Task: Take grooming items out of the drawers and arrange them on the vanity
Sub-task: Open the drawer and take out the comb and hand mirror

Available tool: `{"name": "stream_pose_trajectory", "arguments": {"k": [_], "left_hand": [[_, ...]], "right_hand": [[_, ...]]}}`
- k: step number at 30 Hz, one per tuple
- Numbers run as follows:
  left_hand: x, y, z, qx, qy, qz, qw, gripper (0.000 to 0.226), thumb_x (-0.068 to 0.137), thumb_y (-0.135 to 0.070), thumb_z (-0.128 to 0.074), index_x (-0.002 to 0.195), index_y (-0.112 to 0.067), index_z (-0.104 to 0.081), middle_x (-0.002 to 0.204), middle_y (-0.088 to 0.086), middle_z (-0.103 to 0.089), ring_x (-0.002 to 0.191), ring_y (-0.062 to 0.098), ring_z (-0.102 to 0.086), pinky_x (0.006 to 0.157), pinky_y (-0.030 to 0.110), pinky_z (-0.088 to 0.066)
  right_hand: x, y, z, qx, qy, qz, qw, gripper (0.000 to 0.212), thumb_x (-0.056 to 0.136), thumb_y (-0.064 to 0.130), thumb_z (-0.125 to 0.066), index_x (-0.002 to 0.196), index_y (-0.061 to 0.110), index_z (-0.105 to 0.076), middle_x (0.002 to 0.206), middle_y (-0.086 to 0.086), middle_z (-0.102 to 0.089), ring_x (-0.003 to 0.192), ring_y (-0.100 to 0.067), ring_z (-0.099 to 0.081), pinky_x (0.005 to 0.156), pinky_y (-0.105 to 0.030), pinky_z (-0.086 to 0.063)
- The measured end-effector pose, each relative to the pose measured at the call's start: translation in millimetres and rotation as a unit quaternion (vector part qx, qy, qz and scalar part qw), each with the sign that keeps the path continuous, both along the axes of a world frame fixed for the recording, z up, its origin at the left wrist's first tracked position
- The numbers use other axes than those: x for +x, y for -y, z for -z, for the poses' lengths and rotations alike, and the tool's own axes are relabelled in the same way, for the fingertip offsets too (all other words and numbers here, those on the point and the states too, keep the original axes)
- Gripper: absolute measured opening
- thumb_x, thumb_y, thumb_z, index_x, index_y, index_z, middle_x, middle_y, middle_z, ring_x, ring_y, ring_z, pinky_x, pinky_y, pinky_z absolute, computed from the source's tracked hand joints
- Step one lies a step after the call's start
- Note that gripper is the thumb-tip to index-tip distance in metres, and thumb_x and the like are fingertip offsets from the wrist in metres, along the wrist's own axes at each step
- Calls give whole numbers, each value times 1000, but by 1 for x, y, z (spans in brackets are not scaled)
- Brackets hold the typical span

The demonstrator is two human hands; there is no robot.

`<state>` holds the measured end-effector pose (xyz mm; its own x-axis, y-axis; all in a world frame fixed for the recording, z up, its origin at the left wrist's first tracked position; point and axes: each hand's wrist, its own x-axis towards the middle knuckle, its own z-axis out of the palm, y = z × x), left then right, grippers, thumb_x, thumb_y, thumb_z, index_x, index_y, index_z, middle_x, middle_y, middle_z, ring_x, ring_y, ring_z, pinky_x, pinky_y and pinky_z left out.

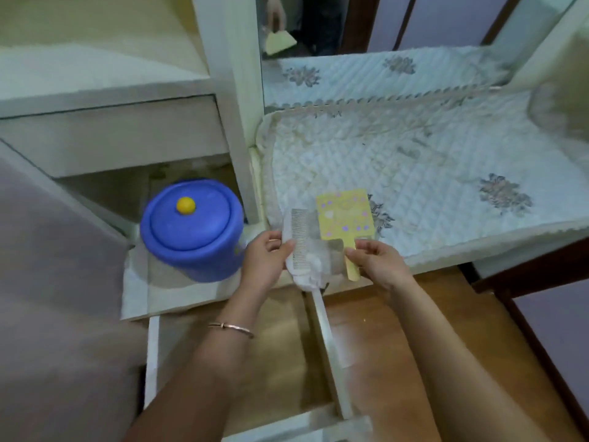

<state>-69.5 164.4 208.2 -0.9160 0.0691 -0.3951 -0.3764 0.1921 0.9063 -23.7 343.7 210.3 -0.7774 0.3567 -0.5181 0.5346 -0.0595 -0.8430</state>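
My left hand (266, 256) grips a white fine-toothed comb (299, 237) that is partly inside a clear plastic wrapper (322, 253). My right hand (379, 261) pinches the handle of a yellow square hand mirror (344, 215) with purple dots. Both items hang over the front edge of the vanity top, which is covered by a white quilted mat (398, 161) with grey flower prints. Below my arms an open drawer (331, 352) is pulled out, its wooden bottom showing.
A blue round container (191, 228) with a yellow knob sits in another open drawer on the left. A shut drawer front (111, 135) is above it. A mirror (318, 23) stands behind the vanity. A dark wooden frame (526, 282) is at the right.
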Motion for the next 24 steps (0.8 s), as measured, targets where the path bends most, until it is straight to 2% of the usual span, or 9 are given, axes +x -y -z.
{"name": "stream_pose_trajectory", "arguments": {"k": [3, 5, 7, 9, 11, 15, 18, 21, 24], "left_hand": [[-44, -37, 13, -48, -4, -20, 999, 18, 81, -14, -67, 71, -23, -55, 75, 4, -60, 76, 19, -59, 74, 33, -50], [-67, -56, 18, -78, -7, -29, 997, 10, 82, -16, -67, 77, -16, -58, 76, 3, -59, 78, 20, -59, 70, 30, -46], [-84, -70, 22, -108, -7, -21, 994, 11, 84, -18, -64, 90, -9, -61, 85, 5, -62, 85, 23, -62, 70, 29, -45], [-93, -80, 26, -147, -19, -10, 989, 21, 85, -18, -62, 102, -5, -62, 96, 9, -65, 95, 24, -63, 72, 26, -43], [-96, -85, 29, -186, -40, 1, 982, 28, 85, -15, -61, 111, -4, -59, 110, 10, -65, 101, 24, -61, 75, 22, -42], [-90, -84, 38, -292, -89, 65, 950, 38, 84, -14, -62, 120, -3, -55, 121, 16, -56, 106, 28, -57, 88, 30, -42], [-85, -79, 40, -299, -90, 91, 946, 39, 87, -15, -59, 123, -5, -53, 124, 15, -52, 111, 26, -54, 94, 29, -40], [-74, -71, 34, -282, -97, 97, 950, 34, 89, -17, -56, 121, -6, -55, 121, 13, -54, 109, 23, -54, 89, 24, -39], [-47, -47, 27, -272, -116, 107, 949, 29, 90, -18, -54, 117, -7, -58, 115, 10, -60, 96, 18, -56, 82, 21, -39]], "right_hand": [[-46, -30, 5, 32, -7, 7, 999, 15, 84, 6, -63, 97, 0, -59, 87, -8, -54, 85, -20, -52, 74, -35, -43], [-71, -44, 13, 51, -2, 8, 999, 11, 84, 7, -62, 94, 2, -58, 87, -6, -52, 81, -20, -51, 64, -27, -40], [-89, -54, 23, 90, 9, -8, 996, 10, 85, 12, -62, 92, 10, -55, 82, -3, -53, 78, -22, -51, 59, -29, -40], [-98, -59, 28, 161, 13, -34, 986, 14, 85, 15, -63, 97, 10, -58, 79, -1, -54, 84, -23, -53, 71, -34, -45], [-99, -61, 30, 243, 18, -65, 968, 29, 85, 16, -62, 112, 4, -58, 92, -9, -59, 95, -28, -57, 84, -38, -46], [-94, -60, 40, 339, -1, -109, 934, 34, 85, 16, -62, 114, 0, -56, 113, -18, -60, 106, -32, -55, 86, -32, -41], [-90, -57, 47, 350, -1, -116, 929, 35, 84, 16, -63, 114, 1, -56, 119, -19, -53, 113, -33, -48, 94, -34, -37], [-79, -53, 48, 378, -15, -122, 918, 41, 84, 17, -61, 121, 1, -52, 122, -19, -52, 116, -33, -45, 97, -38, -37], [-53, -42, 43, 418, -41, -132, 898, 40, 86, 15, -58, 123, 3, -52, 122, -17, -55, 115, -33, -46, 95, -41, -38]]}}
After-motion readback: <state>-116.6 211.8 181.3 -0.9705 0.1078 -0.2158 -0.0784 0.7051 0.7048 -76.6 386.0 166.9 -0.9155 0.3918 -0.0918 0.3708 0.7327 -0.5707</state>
